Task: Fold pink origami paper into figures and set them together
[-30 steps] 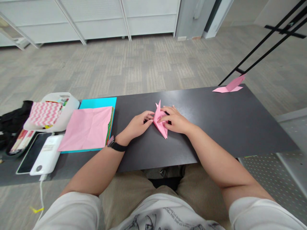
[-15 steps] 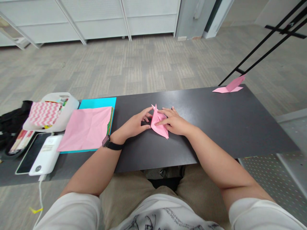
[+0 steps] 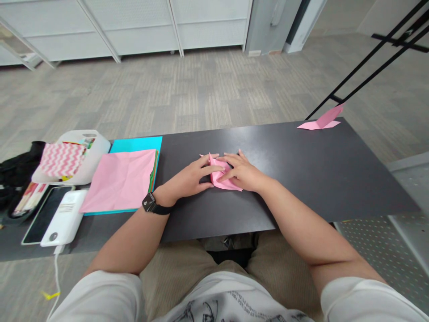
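A small folded piece of pink origami paper (image 3: 231, 185) lies on the dark table between my hands, with thin points sticking up at its far left. My left hand (image 3: 188, 180) holds its left side, thumb at the near left corner and index finger across the top. From the right, my right hand (image 3: 250, 175) grips it, with fingertips pressed on the upper face and partly inside the folds. Fingers hide much of the middle of the paper.
Left on the table (image 3: 301, 179) are a stack of coloured paper (image 3: 120, 179), a white basket (image 3: 97, 145), a phone (image 3: 45, 214) and a white power bank (image 3: 65, 219) with a cable. A pink folded paper figure (image 3: 326, 120) stands at the far right corner.
The pink paper has turned and tipped, its points shifting left and its near edge swinging right. My left index finger has moved onto the top of the paper.
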`<action>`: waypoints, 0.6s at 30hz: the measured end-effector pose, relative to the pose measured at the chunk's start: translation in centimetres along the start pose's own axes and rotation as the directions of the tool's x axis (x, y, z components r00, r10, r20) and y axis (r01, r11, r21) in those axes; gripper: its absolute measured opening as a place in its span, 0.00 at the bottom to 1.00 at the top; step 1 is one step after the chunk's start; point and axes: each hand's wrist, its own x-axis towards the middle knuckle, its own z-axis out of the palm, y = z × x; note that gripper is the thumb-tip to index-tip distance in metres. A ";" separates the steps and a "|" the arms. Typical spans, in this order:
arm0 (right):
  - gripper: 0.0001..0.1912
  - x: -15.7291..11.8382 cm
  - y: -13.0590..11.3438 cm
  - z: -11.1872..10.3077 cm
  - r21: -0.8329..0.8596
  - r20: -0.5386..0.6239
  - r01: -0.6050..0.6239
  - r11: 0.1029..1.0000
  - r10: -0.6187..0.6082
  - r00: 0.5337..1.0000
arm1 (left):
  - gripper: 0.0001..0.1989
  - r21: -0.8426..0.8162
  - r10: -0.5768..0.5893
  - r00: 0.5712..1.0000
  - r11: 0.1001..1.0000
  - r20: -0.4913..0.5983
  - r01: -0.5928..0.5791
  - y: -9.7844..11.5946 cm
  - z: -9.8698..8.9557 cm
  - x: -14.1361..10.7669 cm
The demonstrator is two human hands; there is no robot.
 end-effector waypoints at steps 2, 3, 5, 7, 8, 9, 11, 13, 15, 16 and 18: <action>0.28 0.0 0.1 0.2 0.008 -0.029 0.026 1.000 -0.025 0.999 | 0.29 -0.001 -0.012 1.000 1.000 -0.005 0.012 0.3 0.0 0.1; 0.27 0.0 0.2 0.3 0.014 -0.038 0.036 0.999 -0.036 0.999 | 0.30 0.001 -0.022 1.000 1.000 -0.005 0.022 0.4 0.1 0.1; 0.25 0.0 0.4 0.4 0.023 -0.038 0.051 0.998 -0.050 0.998 | 0.29 0.009 -0.048 0.999 0.999 -0.006 0.048 0.4 0.1 0.1; 0.26 0.0 0.4 0.4 0.023 -0.024 0.052 0.998 -0.051 0.998 | 0.29 0.016 -0.078 0.997 0.997 -0.005 0.078 0.4 0.0 0.1; 0.26 0.0 0.4 0.4 0.020 -0.017 0.047 0.999 -0.047 0.999 | 0.30 0.015 -0.092 0.996 0.996 -0.004 0.092 0.3 0.0 0.1; 0.26 -0.1 0.4 0.3 0.018 -0.010 0.042 0.999 -0.042 0.999 | 0.30 0.011 -0.104 0.995 0.994 -0.003 0.104 0.3 0.0 0.1; 0.25 -0.1 0.3 0.0 0.022 0.007 0.031 0.999 -0.032 0.999 | 0.30 0.004 -0.121 0.993 0.993 -0.002 0.121 0.1 0.0 0.1; 0.24 -0.2 0.1 -0.3 0.041 0.027 0.026 0.999 -0.027 0.999 | 0.30 0.008 -0.140 0.990 0.990 -0.010 0.140 0.0 0.1 0.1; 0.23 -0.2 0.0 -0.6 0.066 0.044 0.016 0.998 -0.019 0.999 | 0.29 0.023 -0.167 0.986 0.986 -0.028 0.168 -0.1 0.3 0.1; 0.23 -0.2 0.0 -0.7 0.078 0.050 0.006 0.997 -0.010 0.999 | 0.28 0.031 -0.181 0.983 0.983 -0.038 0.182 -0.2 0.4 0.1; 0.21 -0.2 -0.2 -0.9 0.100 0.065 -0.018 0.995 0.012 0.998 | 0.28 0.046 -0.197 0.979 0.979 -0.061 0.200 -0.3 0.7 0.1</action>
